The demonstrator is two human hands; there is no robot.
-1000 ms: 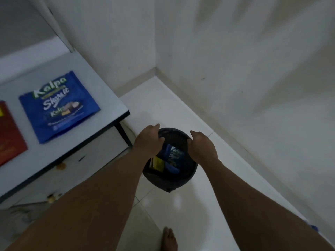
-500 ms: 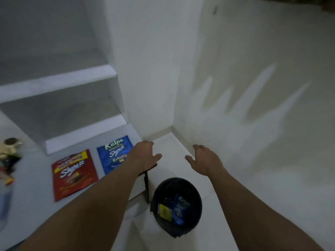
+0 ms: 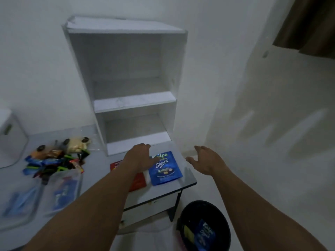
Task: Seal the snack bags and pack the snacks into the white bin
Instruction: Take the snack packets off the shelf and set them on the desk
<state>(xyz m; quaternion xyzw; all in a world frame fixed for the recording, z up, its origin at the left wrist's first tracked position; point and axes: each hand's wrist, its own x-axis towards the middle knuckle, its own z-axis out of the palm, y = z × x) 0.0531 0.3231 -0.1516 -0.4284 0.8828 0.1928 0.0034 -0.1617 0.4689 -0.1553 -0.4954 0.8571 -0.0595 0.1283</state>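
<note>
Head view finds both hands empty. The left hand (image 3: pixel 139 158) reaches out above the worktop (image 3: pixel 97 160), fingers straight, its grip open over the red snack bag (image 3: pixel 138 181) and a top corner of the blue snack bag (image 3: pixel 165 170); whether it touches either I cannot tell. The right hand (image 3: pixel 204 160) hangs in the air just off the worktop's right edge, grip open, fingers loosely spread.

Both pouches lie flat, side by side, before the white shelf unit (image 3: pixel 130 87). Further left lie a heap of small wrapped snacks (image 3: pixel 54 158) and two clear zip bags (image 3: pixel 63 192); their seals are too blurred to judge. The white bin (image 3: pixel 10 134) stands at the far left, well apart from the hands, and nothing shows as packed in it. A black bucket (image 3: pixel 206 203) on the floor holds a few wrappers. By my reading, most of the sealing and all the packing are left to do.
</note>
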